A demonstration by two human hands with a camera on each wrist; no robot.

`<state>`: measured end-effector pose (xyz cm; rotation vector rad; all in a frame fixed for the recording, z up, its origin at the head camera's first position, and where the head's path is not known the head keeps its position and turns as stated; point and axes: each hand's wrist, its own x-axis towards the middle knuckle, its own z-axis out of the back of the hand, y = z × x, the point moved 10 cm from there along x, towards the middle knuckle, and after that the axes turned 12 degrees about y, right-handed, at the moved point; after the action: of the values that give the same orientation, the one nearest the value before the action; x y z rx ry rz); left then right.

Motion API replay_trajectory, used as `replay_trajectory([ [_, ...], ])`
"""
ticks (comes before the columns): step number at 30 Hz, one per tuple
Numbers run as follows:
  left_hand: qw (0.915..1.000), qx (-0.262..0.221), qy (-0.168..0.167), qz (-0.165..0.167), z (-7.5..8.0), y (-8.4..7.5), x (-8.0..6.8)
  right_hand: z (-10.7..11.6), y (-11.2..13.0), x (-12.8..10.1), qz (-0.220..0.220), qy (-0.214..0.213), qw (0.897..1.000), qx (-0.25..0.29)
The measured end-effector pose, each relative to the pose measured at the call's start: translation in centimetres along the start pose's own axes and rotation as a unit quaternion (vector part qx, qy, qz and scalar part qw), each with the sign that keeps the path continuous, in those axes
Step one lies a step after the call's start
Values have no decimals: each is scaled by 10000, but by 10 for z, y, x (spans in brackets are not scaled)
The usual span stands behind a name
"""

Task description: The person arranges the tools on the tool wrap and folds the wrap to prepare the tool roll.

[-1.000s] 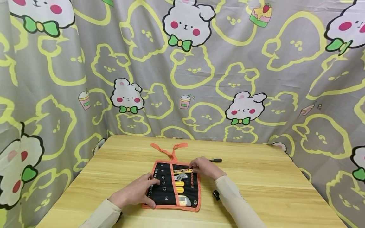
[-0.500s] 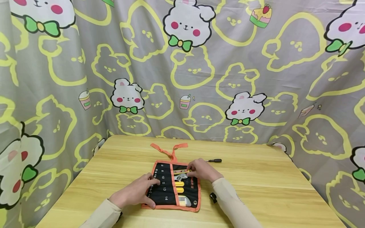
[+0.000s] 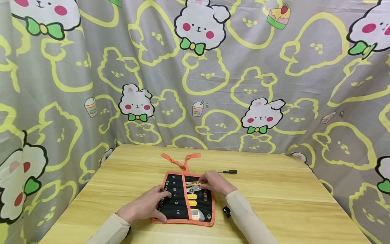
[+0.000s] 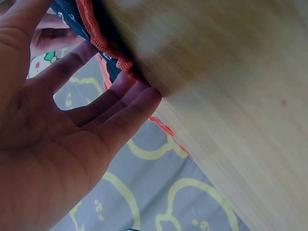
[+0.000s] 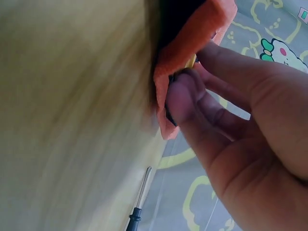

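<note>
A black tool pouch (image 3: 179, 184) with orange trim lies unrolled on the table, white size numbers down its left part. Out of its pockets show an adjustable wrench (image 3: 192, 189), yellow handles (image 3: 192, 196) and a grey-and-yellow tool (image 3: 197, 215). My left hand (image 3: 146, 205) rests along the left edge, fingers spread; the left wrist view has its fingertips right at the orange trim. At the upper right, my right hand (image 3: 217, 183) pinches the end of a slim yellow tool (image 3: 192, 183) with printed lettering. Its fingers mostly hide that end in the right wrist view.
A black-handled screwdriver (image 3: 230, 171) lies on the wooden table (image 3: 274, 189) beyond my right hand. Orange tie straps (image 3: 184, 162) stretch from the pouch's far edge. A patterned grey curtain (image 3: 219, 98) hangs behind the table.
My right hand has shifted slightly left and nearer over the pouch, fingers now at the slim yellow tool's end. More of the screwdriver shows. The left hand stays put.
</note>
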<state>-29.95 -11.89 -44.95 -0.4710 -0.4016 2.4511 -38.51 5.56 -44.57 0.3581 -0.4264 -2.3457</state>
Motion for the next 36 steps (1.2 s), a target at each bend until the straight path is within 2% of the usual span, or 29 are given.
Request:
replay_trajectory([
  [6,10000,-33,28,43,-1,0,1,3,-9,-4,-291,-65,9993,219],
  [11,10000,-28,10,34,0,-1,0,10,-8,-5,-212,-294,9992,151],
  [22,10000,-8,38,24,-2,0,-1,12,-2,-2,-41,-463,9988,-135],
  [36,10000,-31,21,52,-1,0,-2,9,3,1,-104,-432,9988,-200],
])
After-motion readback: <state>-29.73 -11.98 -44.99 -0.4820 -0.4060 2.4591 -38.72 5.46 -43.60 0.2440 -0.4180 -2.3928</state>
